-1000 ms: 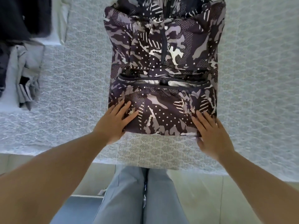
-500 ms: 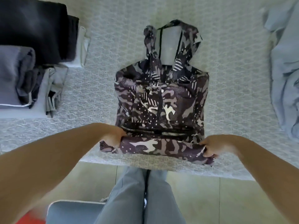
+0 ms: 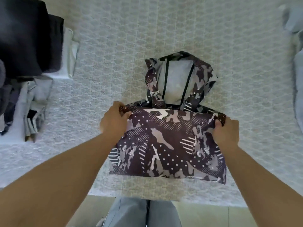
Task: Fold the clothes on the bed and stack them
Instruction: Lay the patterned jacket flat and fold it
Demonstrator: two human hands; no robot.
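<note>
Where the patterned bedspread [image 3: 114, 46] covers the bed, a camouflage hooded jacket [image 3: 167, 145] lies near the close edge, its bottom part folded up over the body and its hood [image 3: 178, 79] (grey lining showing) spread flat beyond. At far left sits a stack of folded clothes [image 3: 29, 46]. Smaller still, the left hand [image 3: 113, 123] and right hand [image 3: 227, 133] each pinch one corner of the folded edge, well apart.
</note>
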